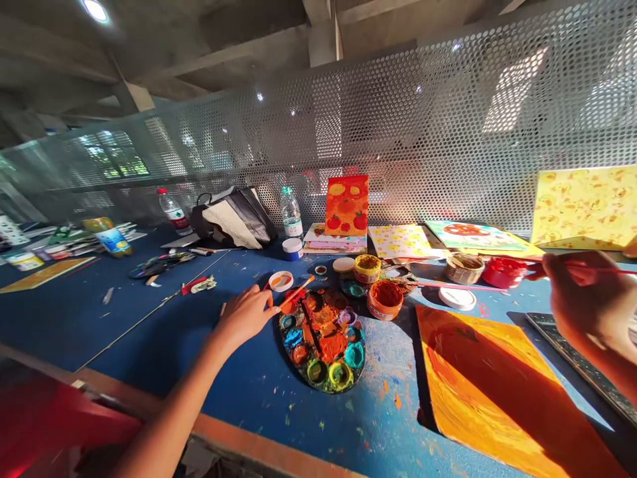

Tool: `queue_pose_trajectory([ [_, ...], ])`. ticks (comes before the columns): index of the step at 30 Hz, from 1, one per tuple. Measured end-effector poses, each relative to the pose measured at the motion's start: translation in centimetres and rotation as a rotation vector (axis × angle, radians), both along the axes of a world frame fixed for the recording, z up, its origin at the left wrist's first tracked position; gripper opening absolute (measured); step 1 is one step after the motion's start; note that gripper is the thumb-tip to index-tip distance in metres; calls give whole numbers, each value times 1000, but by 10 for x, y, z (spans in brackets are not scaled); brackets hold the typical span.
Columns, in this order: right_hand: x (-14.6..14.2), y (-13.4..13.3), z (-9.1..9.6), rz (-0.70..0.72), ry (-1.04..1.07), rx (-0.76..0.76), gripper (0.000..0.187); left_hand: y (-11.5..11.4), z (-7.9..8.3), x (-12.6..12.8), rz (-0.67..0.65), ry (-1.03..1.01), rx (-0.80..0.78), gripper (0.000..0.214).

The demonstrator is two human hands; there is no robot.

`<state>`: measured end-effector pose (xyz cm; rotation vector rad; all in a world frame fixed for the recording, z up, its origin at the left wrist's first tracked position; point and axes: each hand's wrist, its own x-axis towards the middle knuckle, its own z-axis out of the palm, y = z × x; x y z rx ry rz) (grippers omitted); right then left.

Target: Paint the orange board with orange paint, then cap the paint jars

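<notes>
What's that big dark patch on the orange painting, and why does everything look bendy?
In the head view, a broad shadow lies across the painting, the wide lens curves the table edge, and sunlight glares on the perforated screen.

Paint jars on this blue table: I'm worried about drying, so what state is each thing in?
orange paint jar: open, paint showing
yellow paint jar: open, paint showing
brown paint jar: open
red paint jar: lid unclear
palette: caked with paint
water bottle: upright, capped
right hand: gripping thin red brush
left hand: on orange-handled brush
</notes>
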<state>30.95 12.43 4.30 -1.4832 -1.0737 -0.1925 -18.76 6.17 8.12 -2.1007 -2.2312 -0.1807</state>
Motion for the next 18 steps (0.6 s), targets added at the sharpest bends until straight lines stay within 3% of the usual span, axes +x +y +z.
queue_pose_trajectory([
  [5, -2, 1, 5, 58, 109, -3, 22, -21, -19, -1, 38, 127, 22, 12],
  [9, -3, 0, 9, 56, 112, 21, 21, -27, -19, 3, 71, 166, 140, 20],
  [14, 1, 3, 11, 104, 155, 78, 24, -36, 9, 8, 119, 186, 409, 21],
  [17, 4, 5, 17, 152, 151, 63, 22, -26, 40, 21, 15, 109, 714, 14],
  [18, 4, 6, 20, 168, 142, 54, 21, -18, 51, 30, -41, 92, 734, 13],
])
